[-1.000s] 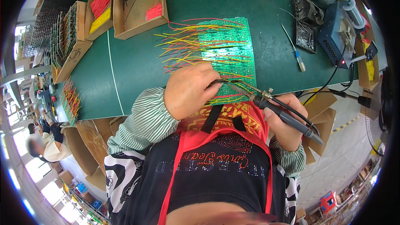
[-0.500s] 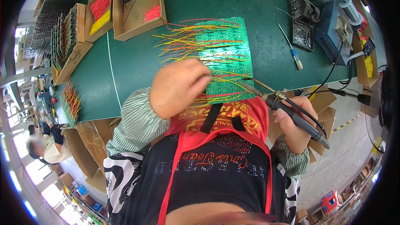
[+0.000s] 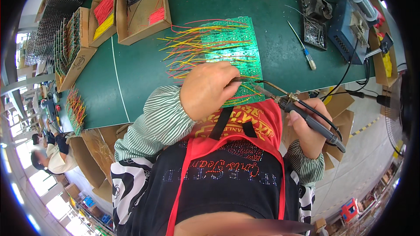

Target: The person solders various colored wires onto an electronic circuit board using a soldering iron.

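Note:
A green circuit board panel lies on the bench before me, with rows of red and yellow wires running off its left side. My left hand is over the panel's near part, thumb and fingers pinched on a thin dark wire whose end points at the board. In my right hand is a soldering iron with a curved feed tube clamped along it. The iron's tip reaches the board just right of my left fingertips. My palm hides part of the near wires.
Cardboard boxes of cut wires stand at the far left, beside a box of wired boards. A wired board lies at the left edge. On the right are a brush, a metal tray and a blue soldering unit.
My left hand has moved right across the panel, bringing its pinched fingertips close to the iron's tip. The soldering iron has stayed nearly in place. The view has shifted slightly.

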Motion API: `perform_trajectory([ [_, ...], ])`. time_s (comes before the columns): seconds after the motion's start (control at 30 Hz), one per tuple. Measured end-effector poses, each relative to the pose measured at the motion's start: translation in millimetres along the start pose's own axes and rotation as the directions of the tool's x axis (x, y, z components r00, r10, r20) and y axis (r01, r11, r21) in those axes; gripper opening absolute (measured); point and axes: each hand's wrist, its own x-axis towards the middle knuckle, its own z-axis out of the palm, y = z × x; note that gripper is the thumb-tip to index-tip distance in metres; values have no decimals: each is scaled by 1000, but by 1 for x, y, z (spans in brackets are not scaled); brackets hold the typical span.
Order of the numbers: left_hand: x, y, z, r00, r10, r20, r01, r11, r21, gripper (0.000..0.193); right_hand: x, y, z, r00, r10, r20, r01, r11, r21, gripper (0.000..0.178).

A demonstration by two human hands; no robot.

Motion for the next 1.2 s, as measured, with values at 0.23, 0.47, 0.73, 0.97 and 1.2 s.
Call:
perform_trajectory([
  [0.23,3,-1,3,999,-32,15,32,998,-61,13,4,2,2,999,11,32,-12,999,35,18],
  [0.47,3,-1,3,999,-43,25,45,997,-60,13,6,5,5,999,21,27,-21,1000,22,19],
  [0.73,4,0,5,999,-43,14,44,998,-54,12,6,3,5,999,-16,32,17,1000,-13,19],
  [0.97,2,1,4,999,-52,8,52,997,-53,11,4,0,-1,1000,6,24,-6,1000,26,18],
  [1.2,0,2,-38,995,-47,-86,51,998,48,10,2,0,-7,999,21,-24,-21,1000,7,18],
])
